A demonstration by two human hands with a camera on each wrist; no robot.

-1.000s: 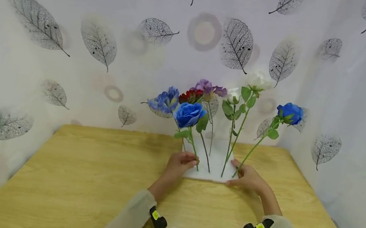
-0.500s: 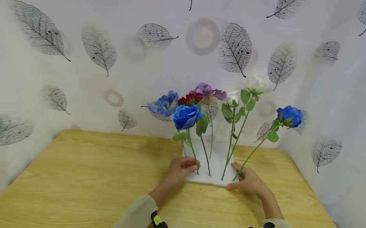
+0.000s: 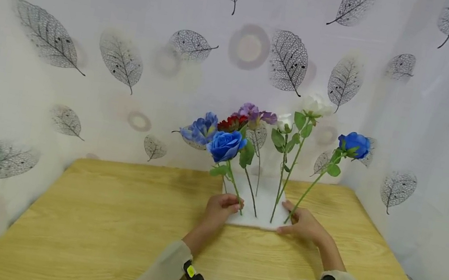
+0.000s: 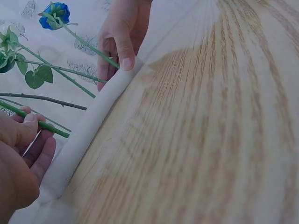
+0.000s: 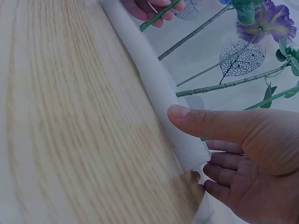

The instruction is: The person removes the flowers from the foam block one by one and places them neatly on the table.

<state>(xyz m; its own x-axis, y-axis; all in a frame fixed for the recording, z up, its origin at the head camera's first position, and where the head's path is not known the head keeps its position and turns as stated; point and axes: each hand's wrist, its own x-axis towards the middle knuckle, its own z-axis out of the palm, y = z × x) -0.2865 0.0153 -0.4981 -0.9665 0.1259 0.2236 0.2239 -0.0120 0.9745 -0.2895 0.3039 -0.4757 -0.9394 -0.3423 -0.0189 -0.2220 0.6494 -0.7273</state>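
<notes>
In the head view my left hand [image 3: 219,211] pinches the green stem of a blue rose [image 3: 225,146] low down, near where it meets a white foam board [image 3: 260,220]. The left wrist view shows this stem [image 4: 53,129] between thumb and fingers. My right hand [image 3: 305,224] holds the board's right front corner, thumb on the front edge and fingers along the side, as the right wrist view shows. Beside that hand, another blue rose [image 3: 353,145] leans right. Between the hands rise two white flowers [image 3: 315,106], a red flower [image 3: 233,123] and a purple flower [image 3: 250,111].
A lighter blue flower [image 3: 202,128] leans out at the board's left. The board stands on a wood-grain table [image 3: 129,222], towards its back edge. Behind and at both sides hangs a pale leaf-print curtain [image 3: 147,12].
The blue rose in my left hand has tilted slightly to the left, its bloom now nearer the lighter blue flower. My right hand keeps its hold on the board. The head view has shifted a little.
</notes>
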